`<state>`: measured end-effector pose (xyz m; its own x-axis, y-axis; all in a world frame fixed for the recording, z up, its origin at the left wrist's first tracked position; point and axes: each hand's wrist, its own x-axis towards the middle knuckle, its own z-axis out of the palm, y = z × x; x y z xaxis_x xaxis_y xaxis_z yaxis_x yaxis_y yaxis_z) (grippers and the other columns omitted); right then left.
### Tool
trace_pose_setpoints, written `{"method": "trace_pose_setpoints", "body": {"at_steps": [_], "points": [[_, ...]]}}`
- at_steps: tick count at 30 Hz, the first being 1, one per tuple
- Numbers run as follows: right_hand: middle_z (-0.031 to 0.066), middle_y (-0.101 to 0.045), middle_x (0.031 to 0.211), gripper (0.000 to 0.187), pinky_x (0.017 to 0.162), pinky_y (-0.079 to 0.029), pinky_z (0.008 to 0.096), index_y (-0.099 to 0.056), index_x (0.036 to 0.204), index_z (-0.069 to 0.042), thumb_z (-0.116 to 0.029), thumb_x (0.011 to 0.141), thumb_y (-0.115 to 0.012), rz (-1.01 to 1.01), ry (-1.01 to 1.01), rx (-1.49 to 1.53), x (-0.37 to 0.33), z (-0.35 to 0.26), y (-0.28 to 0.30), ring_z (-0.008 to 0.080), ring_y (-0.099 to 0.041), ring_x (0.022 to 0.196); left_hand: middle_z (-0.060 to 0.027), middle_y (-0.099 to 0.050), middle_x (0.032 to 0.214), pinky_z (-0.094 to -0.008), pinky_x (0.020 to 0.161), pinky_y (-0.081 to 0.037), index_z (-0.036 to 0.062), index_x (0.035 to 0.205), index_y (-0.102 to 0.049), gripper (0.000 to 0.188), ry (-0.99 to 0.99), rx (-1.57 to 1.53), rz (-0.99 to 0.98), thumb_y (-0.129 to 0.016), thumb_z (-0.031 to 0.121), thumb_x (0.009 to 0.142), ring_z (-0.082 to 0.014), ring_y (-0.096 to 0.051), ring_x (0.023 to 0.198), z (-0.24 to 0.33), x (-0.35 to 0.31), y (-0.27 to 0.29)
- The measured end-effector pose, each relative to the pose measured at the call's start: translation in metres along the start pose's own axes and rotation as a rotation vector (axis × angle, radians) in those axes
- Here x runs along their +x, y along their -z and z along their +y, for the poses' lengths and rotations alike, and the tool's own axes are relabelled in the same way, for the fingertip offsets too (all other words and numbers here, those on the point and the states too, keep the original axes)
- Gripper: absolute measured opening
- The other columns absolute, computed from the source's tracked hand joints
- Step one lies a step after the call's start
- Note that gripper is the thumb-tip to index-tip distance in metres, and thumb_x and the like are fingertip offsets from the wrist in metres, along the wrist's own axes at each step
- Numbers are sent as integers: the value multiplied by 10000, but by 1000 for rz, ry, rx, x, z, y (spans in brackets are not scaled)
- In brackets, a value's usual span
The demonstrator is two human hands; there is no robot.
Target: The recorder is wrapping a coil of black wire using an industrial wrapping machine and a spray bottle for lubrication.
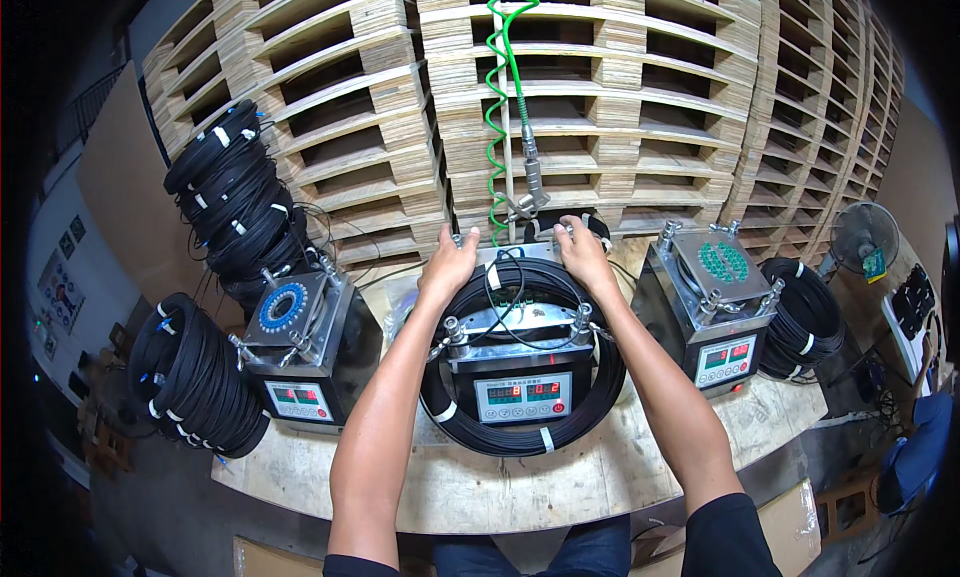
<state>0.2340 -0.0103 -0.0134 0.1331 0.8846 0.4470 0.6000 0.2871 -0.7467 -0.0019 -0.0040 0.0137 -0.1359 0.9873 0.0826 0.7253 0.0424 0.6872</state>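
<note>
the black coil (520, 444) is looped around the middle machine (523, 372), seemingly so its far side is propped, while at the far knobs (458, 241) the left hand (449, 267) and right hand (584, 257) are held, fingers half curled, any grip impossible to tell.

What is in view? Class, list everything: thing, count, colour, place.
Machines: three, silver, on the table
Table: one, pale wood, below
Cable coil: one, black, around the middle machine
Coil piles: three, black, two left, one right
Round patterns: two, blue and green, atop outer machines
Pallets: many, brown, behind the table
Spiral hose: one, green, above the middle machine
Nozzle: one, silver, on the hose
Fan: one, grey, far right
Co-worker: one, blue clothing, right edge
Left hand: one, bare, middle machine's back left
Right hand: one, bare, middle machine's back right
Sleeves: two, black, lower edge
</note>
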Motion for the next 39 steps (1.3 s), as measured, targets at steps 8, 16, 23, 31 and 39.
{"method": "trace_pose_setpoints", "body": {"at_steps": [8,16,23,31,39], "points": [[272,-643,1170,495,959,-470,443,-559,1268,-16,-424,992,-505,-7,-73,16,-1,-6,2,416,-612,1124,-310,-520,1359,-467,1084,-376,31,1497,-307,846,-83,-60,19,-455,631,919,-450,-485,1292,-5,3,-2],[279,-654,1137,481,958,-472,453,-564,1262,-16,-408,989,-504,-28,-133,-77,-3,-12,3,436,-610,1116,-308,-518,1363,-452,1091,-367,32,1463,-382,797,-73,-90,-49,-481,602,916,-428,-480,1305,-4,3,-1],[314,-631,1141,416,940,-481,471,-525,1289,-30,-287,963,-547,-12,33,71,0,-1,1,453,-595,1121,-300,-530,1354,-462,1081,-376,40,1454,-397,773,-64,-50,-34,-495,577,907,-422,-495,1294,-5,4,-2],[289,-627,1189,470,970,-469,473,-531,1301,-58,-356,941,-575,-14,-72,-4,0,-3,1,444,-598,1130,-330,-545,1316,-428,1072,-389,-11,1430,-399,769,-110,-133,-33,-548,525,899,-426,-514,1273,-7,6,-4],[273,-637,1178,457,961,-469,487,-531,1304,-76,-364,952,-556,-21,-128,-94,-3,-12,2,452,-599,1114,-346,-558,1285,-422,1067,-387,-29,1414,-391,774,-112,-210,-58,-550,533,906,-432,-527,1257,-12,8,-5]]}}
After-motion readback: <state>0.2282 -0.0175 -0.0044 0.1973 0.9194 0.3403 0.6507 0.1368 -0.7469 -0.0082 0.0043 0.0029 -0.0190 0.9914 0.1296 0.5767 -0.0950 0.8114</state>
